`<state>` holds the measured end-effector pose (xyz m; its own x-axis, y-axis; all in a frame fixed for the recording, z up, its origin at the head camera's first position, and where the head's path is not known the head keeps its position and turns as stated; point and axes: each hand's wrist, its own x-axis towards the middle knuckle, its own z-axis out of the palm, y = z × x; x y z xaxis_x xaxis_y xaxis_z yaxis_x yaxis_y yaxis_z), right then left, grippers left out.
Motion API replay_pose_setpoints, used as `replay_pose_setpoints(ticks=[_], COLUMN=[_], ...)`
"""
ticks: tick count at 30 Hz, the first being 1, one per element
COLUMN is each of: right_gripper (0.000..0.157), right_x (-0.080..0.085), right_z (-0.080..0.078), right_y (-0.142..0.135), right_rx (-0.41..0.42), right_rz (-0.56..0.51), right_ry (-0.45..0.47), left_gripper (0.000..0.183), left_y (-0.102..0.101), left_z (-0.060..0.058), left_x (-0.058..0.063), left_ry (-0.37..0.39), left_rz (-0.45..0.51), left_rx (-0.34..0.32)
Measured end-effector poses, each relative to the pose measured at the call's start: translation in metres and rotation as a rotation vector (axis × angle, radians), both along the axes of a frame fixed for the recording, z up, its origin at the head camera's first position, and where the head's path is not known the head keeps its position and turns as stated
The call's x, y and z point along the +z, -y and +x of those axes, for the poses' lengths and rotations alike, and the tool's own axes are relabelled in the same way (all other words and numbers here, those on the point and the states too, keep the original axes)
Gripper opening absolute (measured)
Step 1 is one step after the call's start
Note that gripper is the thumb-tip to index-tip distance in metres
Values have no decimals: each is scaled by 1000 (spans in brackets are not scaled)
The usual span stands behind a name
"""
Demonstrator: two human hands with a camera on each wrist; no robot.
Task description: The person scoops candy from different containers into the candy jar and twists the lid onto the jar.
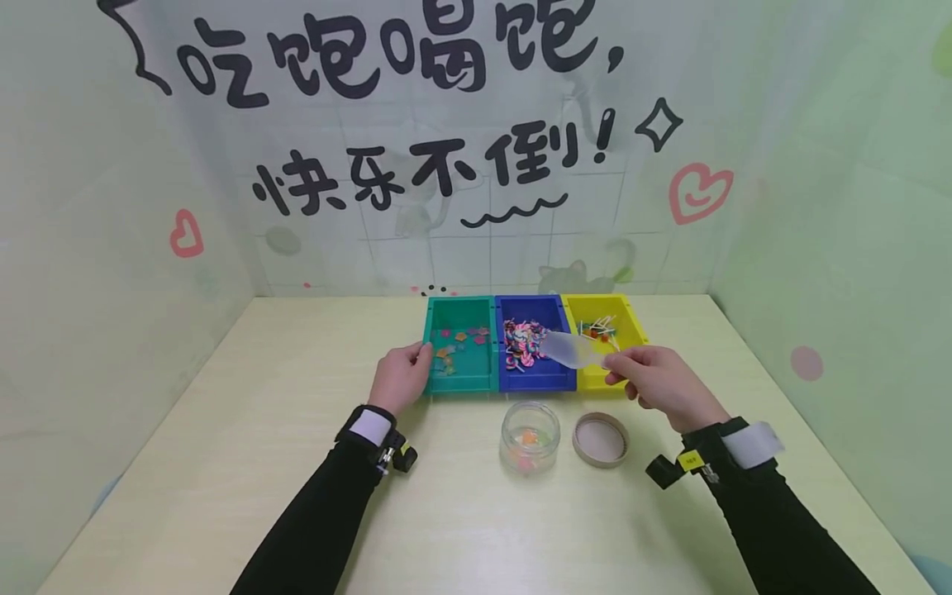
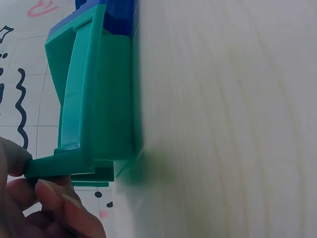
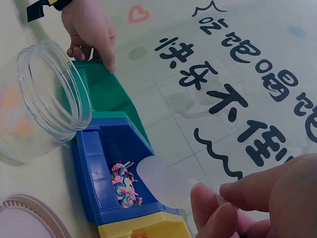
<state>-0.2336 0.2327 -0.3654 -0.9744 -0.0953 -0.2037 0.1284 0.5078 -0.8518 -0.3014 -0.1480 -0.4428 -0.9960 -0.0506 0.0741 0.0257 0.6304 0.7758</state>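
My left hand point(image 1: 402, 378) grips the left rim of the green bin point(image 1: 461, 382), thumb above and fingers below the edge in the left wrist view. Small star-like pieces in pink and orange lie in that bin. My right hand point(image 1: 658, 380) pinches the handle of a translucent white scoop point(image 1: 567, 349). The scoop's blade overlaps the right edge of the blue bin point(image 1: 537, 381), close to a heap of swirled candy-like pieces point(image 3: 124, 186). Joined on the right is the yellow bin point(image 1: 595, 379), holding small pieces with white sticks point(image 1: 599, 326).
In front of the bins stands an open clear jar point(image 1: 530, 438) with a few orange and pink pieces in it. A round lid point(image 1: 600, 440) lies to its right on the pale wooden table point(image 1: 297, 413). A printed curtain point(image 1: 446, 256) hangs behind.
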Motion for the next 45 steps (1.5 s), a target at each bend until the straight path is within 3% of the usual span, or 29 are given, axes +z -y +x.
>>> replay_pose_setpoints(ticks=[6,15,26,35,45], right_gripper=[38,38,36,33,30], right_x=[1,-2,3,1,-19], right_z=[-7,-15,-28,-38,-38], right_y=[10,26,44,52,55], right_rx=[-22,-56,-70,-76,-123], right_rz=[24,180,230,86,-53], right_ry=[0,-19,-27,35,76], left_gripper=[43,48,49,46,45], left_y=[0,-1,-1,-1,1], left_z=[-1,-2,-3,-2,-3], left_x=[-1,-5,-5,-2,-3], left_ry=[-11,-17,-12,7,11], left_rz=[1,-16,-14,-14,-22], left_rx=[7,6,1,3,-5])
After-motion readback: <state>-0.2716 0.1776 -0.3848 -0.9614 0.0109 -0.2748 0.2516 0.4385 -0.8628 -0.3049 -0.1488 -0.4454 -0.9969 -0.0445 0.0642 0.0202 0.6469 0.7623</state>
